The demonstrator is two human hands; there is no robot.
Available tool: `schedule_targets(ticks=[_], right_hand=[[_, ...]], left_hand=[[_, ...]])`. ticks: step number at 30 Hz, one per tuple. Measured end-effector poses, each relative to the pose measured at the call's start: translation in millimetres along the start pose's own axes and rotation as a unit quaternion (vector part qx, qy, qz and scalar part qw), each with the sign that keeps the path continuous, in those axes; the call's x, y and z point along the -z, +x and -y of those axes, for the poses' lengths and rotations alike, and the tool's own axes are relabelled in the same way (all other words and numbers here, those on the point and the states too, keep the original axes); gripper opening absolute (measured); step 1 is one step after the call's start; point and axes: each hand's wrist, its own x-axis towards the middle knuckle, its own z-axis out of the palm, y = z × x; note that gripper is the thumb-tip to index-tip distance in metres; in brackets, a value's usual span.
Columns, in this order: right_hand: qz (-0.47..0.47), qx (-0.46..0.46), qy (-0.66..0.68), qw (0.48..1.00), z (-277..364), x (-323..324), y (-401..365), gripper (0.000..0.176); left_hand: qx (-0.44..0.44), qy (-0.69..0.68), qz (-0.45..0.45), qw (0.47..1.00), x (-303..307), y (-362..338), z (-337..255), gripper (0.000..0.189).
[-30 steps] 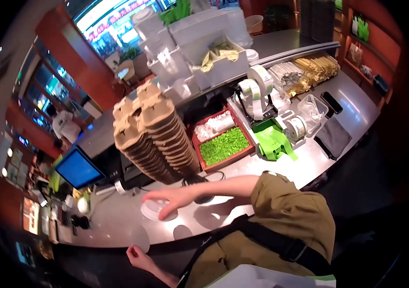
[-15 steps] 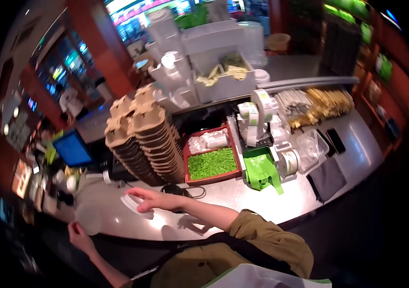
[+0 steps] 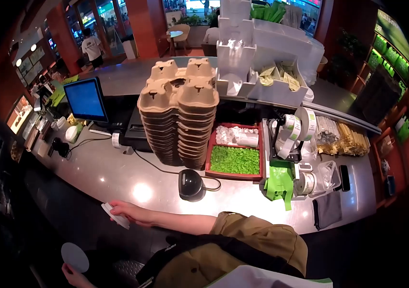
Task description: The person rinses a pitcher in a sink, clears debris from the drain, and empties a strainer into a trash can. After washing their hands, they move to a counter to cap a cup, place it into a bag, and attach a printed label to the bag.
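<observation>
Right hand [image 3: 130,212]: your fingers pinch a white lid [image 3: 115,215] by its rim, and you hold it tilted, just off the worktop's [image 3: 132,189] near edge, toward the left end. Whether it is one lid or several nested together, you cannot tell from here.

Left hand [image 3: 72,276]: your fingers grip the lower edge of a pale disc [image 3: 75,257], well out from the near edge and lower in view than the lid.

Lid and disc: both are picked up, one in each hand, and apart from each other; neither is set down or joined to anything.

Scanner [image 3: 191,185]: the black device sits near the middle of the near edge, beyond your right forearm.

Cup carriers [image 3: 178,122]: they stand in a tall stack behind the scanner, untouched.

Red tray [image 3: 263,153]: it lies right of the stack, with white pieces in its far part and green pieces in its near part.

Right end: green bags [image 3: 279,182], a dark cloth [image 3: 327,211] by the near edge and a phone [image 3: 344,178] lie there, out of your hands.
</observation>
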Motion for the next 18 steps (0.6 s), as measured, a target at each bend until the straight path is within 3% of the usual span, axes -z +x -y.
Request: schedule_targets(ticks=[3,4,5,6,9,13,14,16,18], right_hand=[[-0.031,-0.031,0.072,0.996,-29.1,4.2,19.3,0.036],[0.005,-0.055,0.127,0.990,-41.2,18.2,34.2,0.042],[-0.019,-0.045,0.146,0.988,-42.8,17.1,37.0,0.045],[0.017,-0.009,0.159,0.987,-38.3,13.2,40.8,0.048],[-0.032,-0.050,0.167,0.984,-39.7,-1.0,54.3,0.053],[-0.043,-0.105,0.133,0.985,-46.1,-13.4,74.1,0.053],[-0.085,-0.116,0.122,0.982,-45.8,-24.2,76.2,0.052],[-0.071,-0.111,0.124,0.984,-49.5,-20.9,81.1,0.051],[-0.108,-0.053,0.085,0.989,-45.9,-18.3,72.8,0.052]], left_hand=[[-0.040,-0.077,-0.046,0.995,-13.8,7.1,48.7,0.028],[-0.010,-0.034,-0.043,0.998,-15.5,6.6,50.4,0.025],[-0.021,-0.056,-0.051,0.997,-22.9,6.1,65.1,0.023],[0.018,-0.080,-0.034,0.996,-13.8,-0.1,49.6,0.022],[0.060,-0.040,-0.060,0.996,9.6,-16.4,40.9,0.017],[0.038,0.010,-0.130,0.991,31.6,-35.0,44.7,0.012],[0.049,0.004,-0.129,0.990,35.6,-41.0,42.0,0.011],[0.071,-0.021,-0.079,0.994,35.1,-52.1,48.5,0.010],[0.080,-0.068,0.004,0.994,28.7,-58.4,43.9,0.010]])
